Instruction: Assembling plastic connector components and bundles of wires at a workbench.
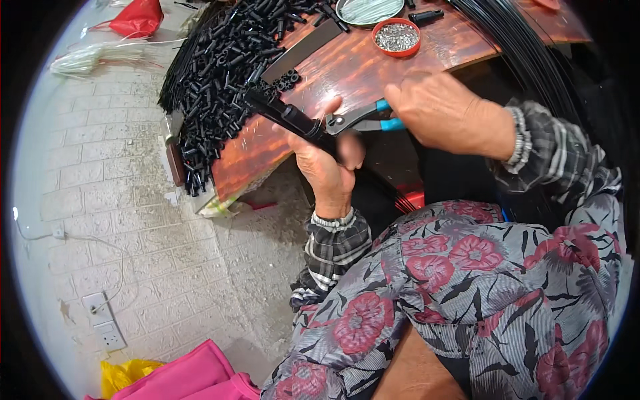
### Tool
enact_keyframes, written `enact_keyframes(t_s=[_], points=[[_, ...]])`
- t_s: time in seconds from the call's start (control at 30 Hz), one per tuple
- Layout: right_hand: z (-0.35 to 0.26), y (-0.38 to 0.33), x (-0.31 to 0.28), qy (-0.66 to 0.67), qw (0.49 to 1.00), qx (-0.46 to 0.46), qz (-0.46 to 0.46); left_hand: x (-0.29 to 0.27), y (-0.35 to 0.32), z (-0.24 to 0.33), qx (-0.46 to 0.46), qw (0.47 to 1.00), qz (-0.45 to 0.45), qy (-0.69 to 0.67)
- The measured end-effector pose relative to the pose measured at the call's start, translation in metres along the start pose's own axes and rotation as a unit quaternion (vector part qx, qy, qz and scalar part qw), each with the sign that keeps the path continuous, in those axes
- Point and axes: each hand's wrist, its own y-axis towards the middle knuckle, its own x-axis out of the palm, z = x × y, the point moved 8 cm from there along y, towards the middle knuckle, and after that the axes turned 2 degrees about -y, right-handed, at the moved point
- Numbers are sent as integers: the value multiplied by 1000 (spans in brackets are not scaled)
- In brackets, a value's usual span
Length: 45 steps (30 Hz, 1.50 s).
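My left hand (323,170) is closed around a black tubular part (293,119) that tilts up to the left past my fingers, over the table's near edge. Blue-handled pliers (382,125) sit in my right hand (445,110), its fingers wrapped round the handles. The metal jaws meet the black part beside my left thumb. Whether they bite on something small there, I cannot make out. Thin black strands (387,187) trail below my left hand toward my lap.
Black tubular pieces (223,73) heap over the table's left side, beside a flat metal blade (303,50) and black rings (288,80). A red dish (419,48) holds small metal bits. Black strands (513,40) lie at right. A wall socket (109,335) is at lower left.
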Motion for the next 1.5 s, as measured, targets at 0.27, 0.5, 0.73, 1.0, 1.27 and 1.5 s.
enact_keyframes(t_s=[0.27, 0.5, 0.73, 1.0, 1.27, 1.5], points=[[10, -11, 32, 258, 961, 101, 13, 2, -5, 18, 76, 997, -15, -23], [14, -2, 21, 178, 982, 55, 21, 3, -5, 16, 65, 996, -48, -22], [4, -8, 15, 217, 966, 6, 140, 4, -7, 17, 77, 995, -62, -13], [-22, 23, 45, 780, 593, 182, 78, 4, -11, 18, 117, 992, -53, -24], [-26, 37, 36, 750, 638, 141, 106, -6, -10, 17, 111, 992, -24, -50], [-28, 37, 36, 694, 693, 146, 127, -14, -15, 17, 105, 993, 44, -34]])
